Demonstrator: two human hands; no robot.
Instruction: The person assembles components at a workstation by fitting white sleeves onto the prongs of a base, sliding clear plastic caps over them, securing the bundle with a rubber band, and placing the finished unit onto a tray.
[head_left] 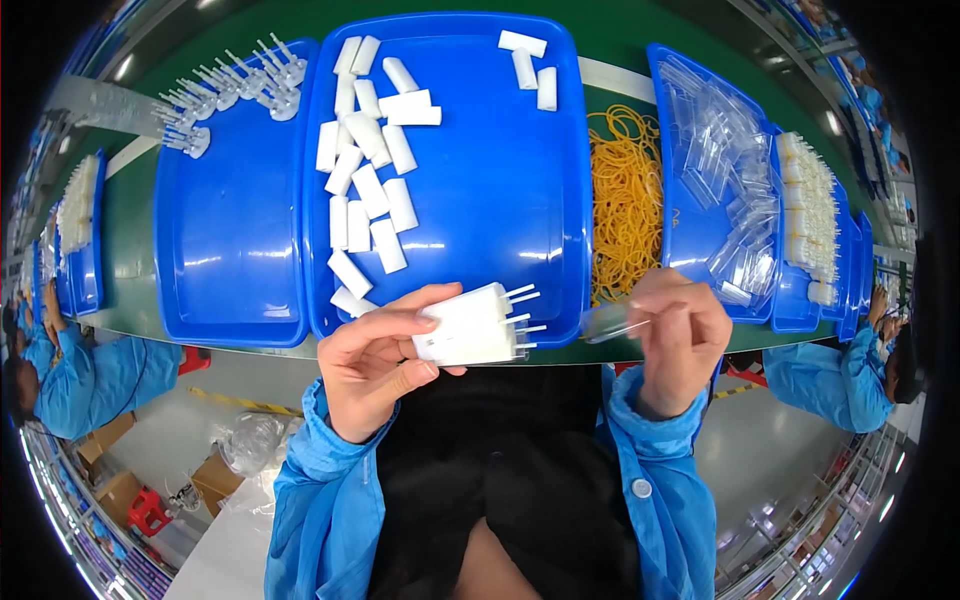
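Note:
My left hand [372,362] grips a white block [462,327] between fingers and thumb, above the near edge of the big blue tray [480,200]. Several thin white prongs stick out of the block's right end, and a clear edge shows along its lower side. To the right, my right hand [682,335] is closed on a thin clear plastic piece [608,324], its fingers slightly blurred. That piece points left toward the block, apart from it. Loose white tube-like pieces [370,190] lie along the left of the big tray.
Yellow rubber bands [627,200] lie in a heap right of the big tray. Beyond them a blue tray holds clear plastic pieces [715,130]. White pronged parts [195,138] stand in the left blue tray [230,240]. Co-workers in blue [105,385] sit at both sides.

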